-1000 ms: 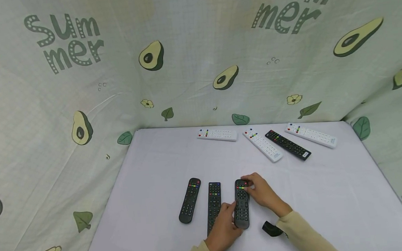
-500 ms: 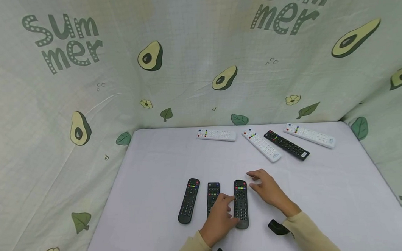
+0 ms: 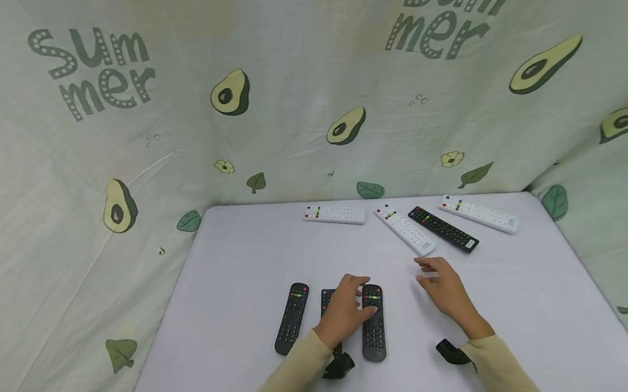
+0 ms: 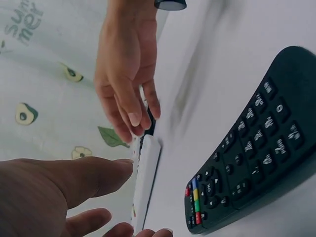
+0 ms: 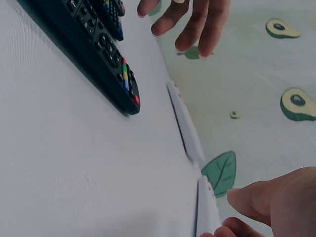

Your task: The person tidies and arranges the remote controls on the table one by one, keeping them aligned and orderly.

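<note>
In the head view three black remote controls lie on the near part of the table: a left one (image 3: 292,318), a middle one (image 3: 327,298) partly hidden by my left arm, and a right one (image 3: 374,335). My left hand (image 3: 344,313) hovers over the middle and right remotes, holding nothing. The left wrist view shows its thumb (image 4: 106,180) apart from the right black remote (image 4: 247,153). Farther right, my right hand (image 3: 449,292) is raised with loosely bent fingers and nothing in them. Its fingertips are nearest the lower end of a slanted white remote control (image 3: 404,230).
Along the table's (image 3: 232,253) back edge lie another white remote (image 3: 334,214), a black remote (image 3: 443,229) and a white remote (image 3: 478,214) at the right. A printed cloth (image 3: 277,103) hangs behind. Black wrist cameras (image 3: 452,352) sit at both wrists.
Both hands have let go of the right black remote, which stays on the table. My right hand has moved right, away from it. My left hand has lifted and moved forward.
</note>
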The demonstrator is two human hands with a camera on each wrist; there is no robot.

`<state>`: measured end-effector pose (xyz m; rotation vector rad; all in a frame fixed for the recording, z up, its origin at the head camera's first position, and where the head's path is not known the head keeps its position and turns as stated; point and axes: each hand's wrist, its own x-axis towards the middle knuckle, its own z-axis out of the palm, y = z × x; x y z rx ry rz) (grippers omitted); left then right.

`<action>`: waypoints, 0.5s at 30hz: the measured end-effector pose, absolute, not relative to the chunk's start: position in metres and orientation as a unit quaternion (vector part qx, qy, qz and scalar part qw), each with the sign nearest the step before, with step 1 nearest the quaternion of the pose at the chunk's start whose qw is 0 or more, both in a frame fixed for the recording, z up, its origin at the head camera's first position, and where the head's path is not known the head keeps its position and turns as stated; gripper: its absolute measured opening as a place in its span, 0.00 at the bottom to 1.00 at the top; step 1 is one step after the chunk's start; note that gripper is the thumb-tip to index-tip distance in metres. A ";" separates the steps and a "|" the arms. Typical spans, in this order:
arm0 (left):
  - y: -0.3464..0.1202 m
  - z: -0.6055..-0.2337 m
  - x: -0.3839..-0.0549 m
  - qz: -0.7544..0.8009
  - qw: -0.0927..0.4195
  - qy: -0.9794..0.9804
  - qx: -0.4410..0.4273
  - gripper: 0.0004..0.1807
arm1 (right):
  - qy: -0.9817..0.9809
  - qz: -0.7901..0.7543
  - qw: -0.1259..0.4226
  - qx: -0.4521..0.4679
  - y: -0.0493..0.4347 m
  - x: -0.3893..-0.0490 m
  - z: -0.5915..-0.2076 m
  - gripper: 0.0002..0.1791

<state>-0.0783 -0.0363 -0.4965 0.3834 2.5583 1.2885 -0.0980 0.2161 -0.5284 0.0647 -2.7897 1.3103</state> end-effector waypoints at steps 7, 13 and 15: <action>-0.030 -0.493 -0.104 0.428 0.101 0.886 0.147 0.32 | -0.904 0.426 0.033 -0.014 0.233 -0.099 -0.533 0.23; -0.023 -0.492 -0.125 0.427 0.105 0.889 0.126 0.31 | -0.899 0.434 0.054 -0.026 0.242 -0.099 -0.538 0.24; -0.021 -0.491 -0.132 0.425 0.101 0.891 0.124 0.31 | -0.897 0.436 0.066 -0.029 0.244 -0.099 -0.539 0.25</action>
